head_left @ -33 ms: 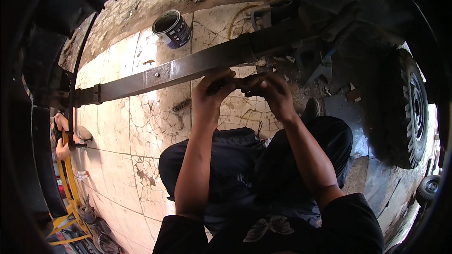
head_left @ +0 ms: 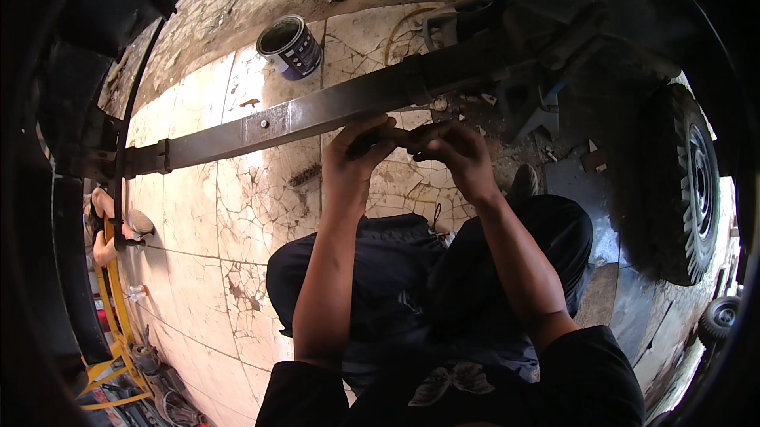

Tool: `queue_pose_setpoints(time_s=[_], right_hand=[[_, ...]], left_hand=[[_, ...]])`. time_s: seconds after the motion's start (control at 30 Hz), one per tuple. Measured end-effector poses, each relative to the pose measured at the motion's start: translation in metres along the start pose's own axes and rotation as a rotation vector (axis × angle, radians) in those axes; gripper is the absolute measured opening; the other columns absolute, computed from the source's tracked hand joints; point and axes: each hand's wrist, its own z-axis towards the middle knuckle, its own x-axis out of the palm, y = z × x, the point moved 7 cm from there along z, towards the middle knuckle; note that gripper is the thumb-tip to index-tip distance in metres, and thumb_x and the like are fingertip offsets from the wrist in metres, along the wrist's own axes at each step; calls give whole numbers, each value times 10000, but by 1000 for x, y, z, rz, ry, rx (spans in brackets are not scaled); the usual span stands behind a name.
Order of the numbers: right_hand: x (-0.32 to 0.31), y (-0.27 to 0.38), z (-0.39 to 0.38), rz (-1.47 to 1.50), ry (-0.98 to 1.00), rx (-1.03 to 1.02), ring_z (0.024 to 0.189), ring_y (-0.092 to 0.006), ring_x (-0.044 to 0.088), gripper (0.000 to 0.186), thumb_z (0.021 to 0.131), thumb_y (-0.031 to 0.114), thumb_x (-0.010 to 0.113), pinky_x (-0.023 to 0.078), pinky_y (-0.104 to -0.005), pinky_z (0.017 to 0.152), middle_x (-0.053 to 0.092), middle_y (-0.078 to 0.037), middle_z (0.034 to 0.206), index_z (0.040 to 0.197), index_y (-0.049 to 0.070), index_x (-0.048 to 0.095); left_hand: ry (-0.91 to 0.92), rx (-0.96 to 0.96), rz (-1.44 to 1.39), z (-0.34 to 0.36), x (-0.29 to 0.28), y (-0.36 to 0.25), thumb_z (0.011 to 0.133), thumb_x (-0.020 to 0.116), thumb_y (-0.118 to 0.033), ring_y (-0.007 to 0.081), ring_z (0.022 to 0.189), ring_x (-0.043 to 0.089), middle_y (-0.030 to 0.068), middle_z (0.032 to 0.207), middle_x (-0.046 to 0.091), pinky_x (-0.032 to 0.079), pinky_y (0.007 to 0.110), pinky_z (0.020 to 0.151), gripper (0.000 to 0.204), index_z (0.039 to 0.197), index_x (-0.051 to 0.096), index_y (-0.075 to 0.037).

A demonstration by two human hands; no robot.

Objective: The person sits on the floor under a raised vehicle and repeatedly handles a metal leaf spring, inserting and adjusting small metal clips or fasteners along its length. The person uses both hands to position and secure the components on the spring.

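Note:
A long dark steel leaf spring bar (head_left: 301, 109) with a bolt on its face spans the view above my hands. Just below it, my left hand (head_left: 356, 150) has its fingers curled round one end of a small dark part (head_left: 408, 140), whose shape is hard to make out. On the other end of that part, my right hand (head_left: 461, 154) grips with bent fingers. Both forearms rise from the lower edge over my dark-clothed legs.
A paint can (head_left: 289, 51) stands beyond the bar on cracked tiles (head_left: 214, 300). Another person (head_left: 107, 229) is at the left near a yellow frame (head_left: 119, 308). A tyre (head_left: 689, 189) stands at the right. Dark vehicle structure frames the top and sides.

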Motion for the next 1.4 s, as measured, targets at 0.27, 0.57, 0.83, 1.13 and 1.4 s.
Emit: queue_pose_setpoints(time_s=[0.27, 0.57, 0.83, 1.13, 1.4], right_hand=[[-3, 1, 6, -182, -119, -34, 957, -168, 775, 252, 995, -39, 810, 631, -308, 778, 802, -124, 1094, 1215, -25, 689], [-12, -26, -1, -68, -242, 116, 1060, -164, 790, 328, 1079, 179, 774, 619, -301, 816, 831, -111, 1176, 1328, -34, 775], [-22, -34, -17, 119, -421, 111, 1076, -223, 793, 350, 1092, 138, 746, 658, -343, 916, 807, -161, 1220, 1361, -86, 739], [-23, -39, -17, 194, -413, 50, 1092, -211, 771, 349, 1119, 115, 695, 646, -336, 955, 785, -152, 1239, 1395, -98, 699], [-20, -49, -16, 523, -373, 97, 1058, -176, 745, 403, 1152, 141, 649, 622, -314, 926, 775, -102, 1182, 1493, -73, 636]], left_hand=[[-3, -5, 177, 8, 0, 11, 964, 822, 36, 183, 1077, 796, 143, 1175, 837, 622, 299, 992, 305, 1269, 798, 38], [-142, 402, 750, -8, 22, 5, 977, 844, -55, 157, 904, 835, 104, 1061, 873, 646, 288, 827, 256, 1232, 855, -55], [13, 618, 976, -22, 53, 33, 1015, 753, -50, 278, 1255, 770, 128, 1337, 802, 650, 369, 1018, 307, 1308, 826, -105], [21, 710, 965, -32, 59, 31, 1008, 742, -3, 313, 1175, 801, 138, 1292, 819, 657, 395, 974, 420, 1424, 749, -56], [174, 565, 1007, -26, 64, 41, 899, 650, 95, 447, 1477, 583, 270, 1588, 606, 531, 485, 1191, 776, 1652, 485, 5]])
